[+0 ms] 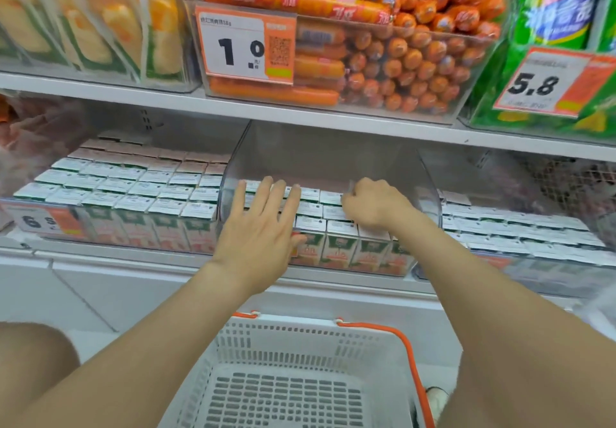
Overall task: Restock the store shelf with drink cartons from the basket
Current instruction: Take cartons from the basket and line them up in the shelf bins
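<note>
Rows of small green-and-orange drink cartons [340, 244] with white tops fill a clear plastic bin [233, 167] on the lower shelf. My left hand [263, 227] lies flat with straight fingers on the carton tops at the bin's left front. My right hand [373, 204] is curled, knuckles up, over the cartons at the bin's right side; whether it holds one is hidden. A white basket [233, 354] with orange handles sits below, and its visible floor holds no cartons.
More cartons [133, 194] fill the bin to the left and another bin [520, 230] to the right. The shelf above [266, 110] carries a bin of orange sausages [383, 60], pale packaged snacks and green packs. My knee [33, 354] shows at lower left.
</note>
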Available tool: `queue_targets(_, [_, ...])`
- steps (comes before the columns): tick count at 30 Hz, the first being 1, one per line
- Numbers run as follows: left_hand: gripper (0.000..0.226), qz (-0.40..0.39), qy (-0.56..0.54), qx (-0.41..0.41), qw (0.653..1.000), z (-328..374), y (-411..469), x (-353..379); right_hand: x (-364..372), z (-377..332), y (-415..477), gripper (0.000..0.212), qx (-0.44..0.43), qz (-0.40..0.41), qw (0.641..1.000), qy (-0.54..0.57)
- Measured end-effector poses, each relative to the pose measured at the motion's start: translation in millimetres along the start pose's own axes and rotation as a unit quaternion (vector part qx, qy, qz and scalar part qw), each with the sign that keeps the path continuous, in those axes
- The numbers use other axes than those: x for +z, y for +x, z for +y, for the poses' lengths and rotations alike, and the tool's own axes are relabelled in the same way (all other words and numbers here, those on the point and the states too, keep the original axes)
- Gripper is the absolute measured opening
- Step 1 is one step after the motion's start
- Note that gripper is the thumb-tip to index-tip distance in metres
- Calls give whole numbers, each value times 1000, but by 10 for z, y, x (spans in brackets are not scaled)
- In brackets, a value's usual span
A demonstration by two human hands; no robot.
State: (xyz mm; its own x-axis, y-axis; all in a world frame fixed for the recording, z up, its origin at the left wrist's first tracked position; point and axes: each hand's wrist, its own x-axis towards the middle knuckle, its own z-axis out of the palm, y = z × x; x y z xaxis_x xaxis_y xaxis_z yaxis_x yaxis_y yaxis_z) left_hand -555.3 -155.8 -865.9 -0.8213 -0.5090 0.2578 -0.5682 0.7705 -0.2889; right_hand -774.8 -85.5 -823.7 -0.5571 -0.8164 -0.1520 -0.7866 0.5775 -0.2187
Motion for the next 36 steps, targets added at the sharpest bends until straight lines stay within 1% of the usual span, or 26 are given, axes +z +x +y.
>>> queue_targets(3, [71, -33, -15, 37, 999, 6, 37, 34, -44, 51, 39, 32, -11, -34, 999, 17])
queue_targets(4, [69, -39, -27, 47, 998, 8, 57, 31, -47, 73, 37, 35, -10, -50, 998, 23])
queue_targets(6, [72, -48, -61, 50, 996, 22, 102, 5, -41, 118, 8, 47, -12, -67, 997, 24])
queue_targets(7, [74, -49, -73, 50, 995, 35, 129, -2, -53, 140, -18, 54, -13, -57, 998, 14])
queue_targets(9, [77, -42, -76, 51, 995, 71, 178, 6, -119, 201, -96, 67, -17, -13, 1000, 9])
queue_targets(10, [81, -35, -76, 53, 995, 102, 199, 9, -168, 244, -149, 74, -25, -1, 1000, 10])
queue_targets(12, [90, -18, -72, 62, 995, 194, 230, 25, -210, 327, -268, 87, -37, -12, 999, -8])
queue_targets(13, [90, -9, -65, 71, 995, 244, 244, 40, -205, 348, -325, 89, -44, -24, 998, -31])
queue_targets(15, [83, 2, -49, 91, 995, 324, 276, 78, -165, 370, -356, 82, -61, -37, 995, -73])
queue_targets(17, [75, 7, -41, 101, 994, 367, 304, 86, -168, 376, -345, 66, -66, -55, 994, -72])
queue_targets(19, [69, -1, -36, 103, 994, 383, 321, 82, -217, 353, -363, 55, -55, -81, 993, -67])
queue_targets(23, [69, -24, -48, 95, 994, 367, 327, 64, -216, 330, -399, 43, -40, -81, 989, -118])
queue_targets(25, [75, -30, -70, 93, 993, 345, 340, 44, -190, 311, -415, 38, -35, -79, 987, -137])
queue_targets(26, [78, -33, -78, 91, 992, 330, 345, 40, -181, 278, -421, 37, -41, -59, 986, -153])
queue_targets(28, [81, -31, -88, 85, 992, 299, 344, 37, -136, 200, -384, 39, -69, 25, 980, -184])
queue_targets(30, [87, -24, -85, 78, 993, 263, 327, 43, -42, 131, -285, 44, -114, 99, 978, -146])
queue_targets(31, [92, -23, -83, 71, 994, 243, 317, 45, 15, 103, -224, 48, -138, 111, 978, -112])
queue_targets(32, [95, -23, -81, 63, 994, 227, 305, 48, 74, 79, -164, 53, -158, 102, 979, -83])
queue_targets(34, [98, -23, -75, 49, 996, 220, 284, 55, 180, 47, -65, 65, -180, 53, 982, -33])
queue_targets(36, [98, -21, -59, 41, 997, 237, 270, 58, 237, 32, -2, 71, -184, 16, 983, -20])
